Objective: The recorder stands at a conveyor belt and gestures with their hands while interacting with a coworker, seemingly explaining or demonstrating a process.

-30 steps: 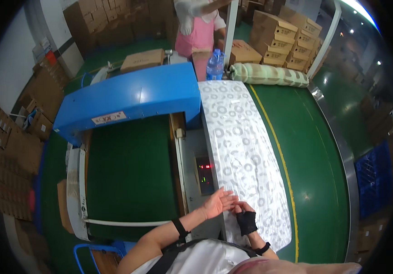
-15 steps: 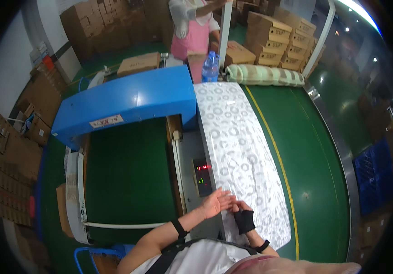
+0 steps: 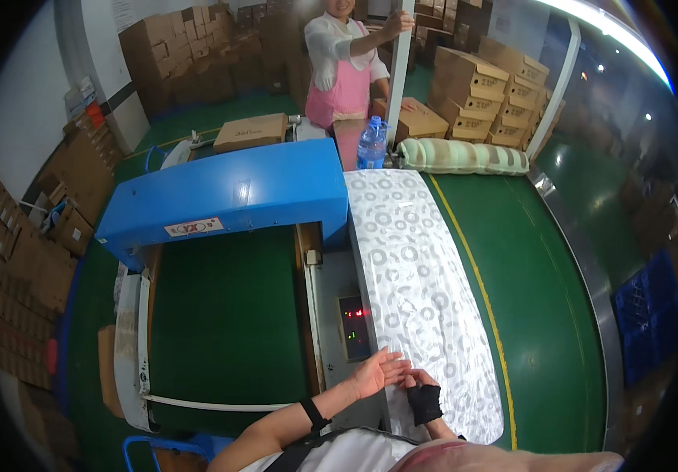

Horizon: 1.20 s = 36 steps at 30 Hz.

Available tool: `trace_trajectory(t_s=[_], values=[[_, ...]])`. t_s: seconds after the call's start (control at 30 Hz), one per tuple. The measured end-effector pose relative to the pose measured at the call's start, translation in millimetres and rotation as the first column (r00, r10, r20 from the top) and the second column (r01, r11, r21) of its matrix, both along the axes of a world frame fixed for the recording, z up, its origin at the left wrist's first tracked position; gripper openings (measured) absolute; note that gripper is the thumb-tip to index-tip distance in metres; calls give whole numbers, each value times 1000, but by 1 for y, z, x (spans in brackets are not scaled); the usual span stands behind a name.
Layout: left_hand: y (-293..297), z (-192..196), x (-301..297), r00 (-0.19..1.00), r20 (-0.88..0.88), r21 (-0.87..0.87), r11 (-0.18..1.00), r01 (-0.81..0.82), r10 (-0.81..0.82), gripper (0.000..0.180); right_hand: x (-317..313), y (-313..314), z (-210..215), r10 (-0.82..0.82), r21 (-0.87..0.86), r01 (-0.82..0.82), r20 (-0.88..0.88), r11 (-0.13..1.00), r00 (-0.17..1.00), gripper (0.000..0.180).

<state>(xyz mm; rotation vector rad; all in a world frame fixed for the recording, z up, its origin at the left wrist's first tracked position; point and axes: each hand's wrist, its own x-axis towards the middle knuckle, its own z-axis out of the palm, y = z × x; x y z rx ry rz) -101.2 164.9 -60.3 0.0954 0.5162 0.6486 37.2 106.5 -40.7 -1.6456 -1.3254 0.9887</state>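
My left hand (image 3: 376,374) is turned palm up, its fingers stretched out and nothing lying on the palm. Beside its fingertips is my right hand (image 3: 424,400), in a black fingerless glove. The bare fingers of that hand are bent and close to the left fingertips; whether they pinch anything small is hidden. Both hands are over the near part of a long surface covered in shiny white sheeting with grey rings (image 3: 410,271). Just left of the covering, a dark control panel (image 3: 353,322) shows red and green lit digits.
A blue arched machine housing (image 3: 229,197) spans a green conveyor belt (image 3: 229,315). At the covering's far end stand a blue-tinted water bottle (image 3: 371,145) and a padded roll (image 3: 465,156). A co-worker in a pink apron (image 3: 339,93) grips a white post (image 3: 400,75). Stacked cartons (image 3: 472,90) stand behind.
The view has tilted upward, so the scene sits lower and more of the co-worker shows. My hands keep nearly the same pose together over the white covering.
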Motion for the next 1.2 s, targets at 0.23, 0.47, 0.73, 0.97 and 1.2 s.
trace_trajectory(t_s=[0.23,0.47,0.73,0.97,1.2], values=[[8,-7,1,1000,24,35,999,-14,13,45,1,7,-6,-12,-20,11,-86,1000,996,16],[3,-5,2,1000,13,3,1000,-12,12,44,4,3,-12,10,-12,-11,-79,1000,997,16],[5,-6,2,1000,9,20,1000,-16,16,44,0,7,3,8,-16,-9,-33,1000,999,17],[5,-6,5,1000,-4,13,1000,-6,7,45,6,2,-16,-27,22,27,-2,999,1000,18],[8,-4,5,1000,17,25,1000,-15,15,45,4,5,-14,-34,47,35,-30,998,999,17]])
